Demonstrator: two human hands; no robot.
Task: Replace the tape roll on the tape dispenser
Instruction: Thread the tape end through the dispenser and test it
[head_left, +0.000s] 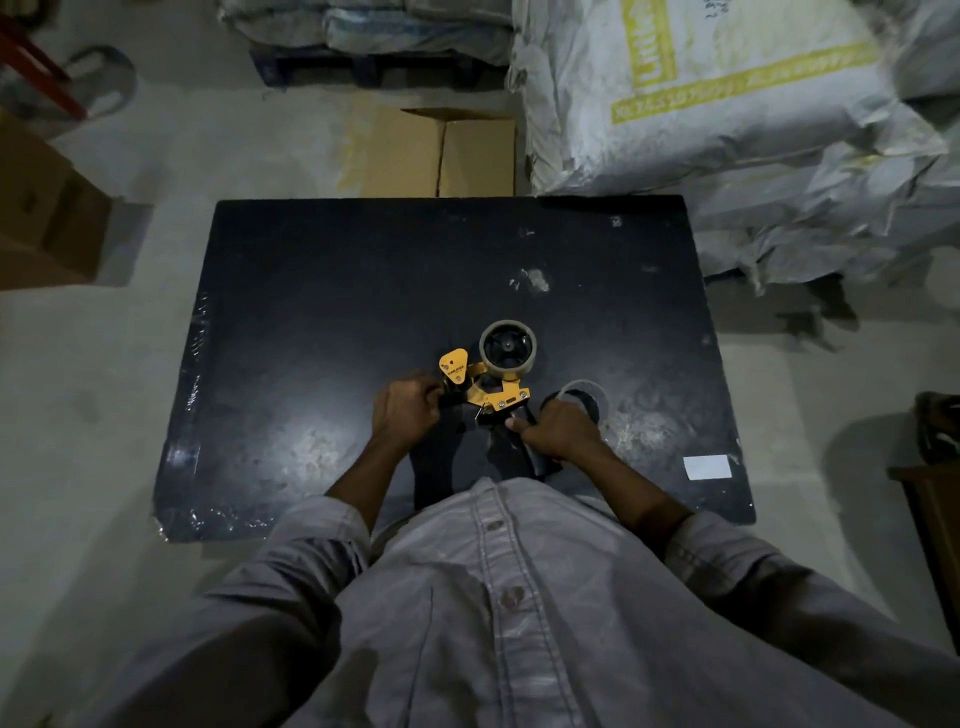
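Observation:
A yellow and black tape dispenser (480, 387) lies on the black table (363, 291) near its front middle. A roll of clear tape (508, 349) sits on the dispenser's black hub at the far end. My right hand (558, 428) is closed around the dispenser's black handle. My left hand (408, 410) grips the dispenser's front end by the yellow plate, fingers curled. An empty thin tape core (587, 397) lies flat on the table just right of my right hand, partly hidden by it.
A white label (707, 466) is stuck near the table's front right corner. A cardboard box (441, 153) stands beyond the table's far edge, with big white sacks (727, 119) to its right. Brown cartons (47, 218) stand on the floor at left.

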